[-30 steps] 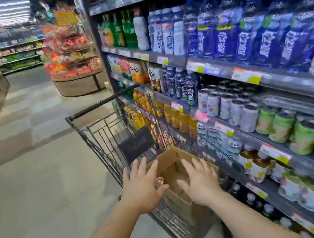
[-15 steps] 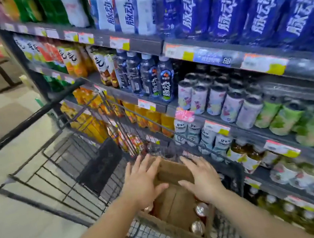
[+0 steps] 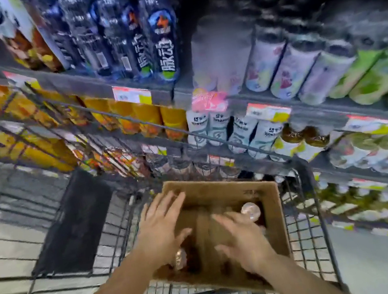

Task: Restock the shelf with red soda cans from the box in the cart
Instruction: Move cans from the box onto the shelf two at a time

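Observation:
An open cardboard box [image 3: 273, 213] sits in the right part of the black wire cart [image 3: 315, 237]. Silver can tops show inside it: one can [image 3: 251, 211] near the box's right wall and another can [image 3: 180, 259] low at the left, partly under my wrist. Their sides are hidden, so their colour does not show. My left hand [image 3: 161, 226] hovers over the box's left side with fingers spread and straight. My right hand [image 3: 241, 239] reaches down into the box with fingers extended, holding nothing. The frame is blurred.
Drink shelves [image 3: 297, 107] run along the right and far side, packed with blue bottles [image 3: 160, 36], pale cans, green cans and orange bottles [image 3: 149, 118]. A black panel [image 3: 74, 222] lies against the cart's left part. Pale floor shows through the wires.
The view has swung down and closer over the cart. Both hands have moved from the box's near rim to over and into the box.

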The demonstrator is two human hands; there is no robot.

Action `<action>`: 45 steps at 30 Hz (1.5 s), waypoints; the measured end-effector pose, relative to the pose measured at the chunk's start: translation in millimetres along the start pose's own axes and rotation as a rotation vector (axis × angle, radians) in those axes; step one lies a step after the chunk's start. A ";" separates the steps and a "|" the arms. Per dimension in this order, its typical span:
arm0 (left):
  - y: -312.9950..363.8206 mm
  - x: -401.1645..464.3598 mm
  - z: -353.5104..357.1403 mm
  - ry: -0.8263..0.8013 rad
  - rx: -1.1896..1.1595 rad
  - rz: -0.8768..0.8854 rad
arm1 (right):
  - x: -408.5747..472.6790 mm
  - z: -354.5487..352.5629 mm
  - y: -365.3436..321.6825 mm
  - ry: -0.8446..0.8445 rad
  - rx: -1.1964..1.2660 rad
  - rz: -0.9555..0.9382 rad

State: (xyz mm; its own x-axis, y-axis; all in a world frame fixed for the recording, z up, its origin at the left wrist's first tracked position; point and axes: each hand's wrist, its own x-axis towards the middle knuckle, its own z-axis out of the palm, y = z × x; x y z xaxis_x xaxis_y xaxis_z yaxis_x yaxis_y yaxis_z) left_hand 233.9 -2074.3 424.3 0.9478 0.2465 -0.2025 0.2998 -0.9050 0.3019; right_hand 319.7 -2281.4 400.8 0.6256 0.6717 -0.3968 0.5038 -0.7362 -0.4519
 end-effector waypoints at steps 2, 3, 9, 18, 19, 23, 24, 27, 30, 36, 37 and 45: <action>-14.2 9.6 16.6 -0.018 0.012 0.006 | 19.4 28.6 3.6 -0.070 -0.014 -0.020; -19.5 13.7 24.1 -0.019 0.015 0.007 | 29.3 41.7 4.4 -0.101 -0.020 -0.035; -40.5 28.0 47.8 -0.041 0.034 0.007 | 80.0 93.5 -8.3 -0.291 -0.060 -0.133; -48.4 25.9 47.5 -0.021 0.045 0.038 | 101.3 111.6 -28.2 -0.465 -0.211 -0.232; -48.6 25.2 47.8 -0.021 0.035 0.036 | 102.0 110.8 -28.7 -0.475 -0.207 -0.234; -48.9 23.4 50.8 -0.013 0.016 0.049 | 98.9 103.5 -27.8 -0.481 -0.168 -0.211; -48.2 23.2 51.4 -0.008 0.007 0.051 | 96.7 101.9 -25.0 -0.468 -0.155 -0.196; -43.0 21.1 50.6 -0.025 0.002 0.048 | 84.8 87.6 -13.3 -0.390 -0.055 -0.136; -33.6 17.3 44.6 -0.034 0.006 0.036 | 65.0 55.5 -3.3 -0.293 0.040 -0.082; -1.0 12.4 28.9 -0.164 0.022 0.112 | 17.9 -20.8 4.1 -0.108 0.107 -0.055; 7.4 13.2 26.5 -0.183 -0.005 0.134 | 10.4 -34.2 1.9 -0.092 0.109 -0.067; 69.1 19.5 7.9 -0.070 -0.327 0.209 | -29.6 -92.8 -13.7 0.046 0.114 -0.142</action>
State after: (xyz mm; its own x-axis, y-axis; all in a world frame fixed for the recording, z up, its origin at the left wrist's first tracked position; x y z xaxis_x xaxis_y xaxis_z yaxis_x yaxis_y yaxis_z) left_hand 272.3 -2134.8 433.8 0.9857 0.0340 -0.1649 0.1308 -0.7719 0.6221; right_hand 349.5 -2298.9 492.9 0.5810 0.7616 -0.2871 0.5198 -0.6186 -0.5892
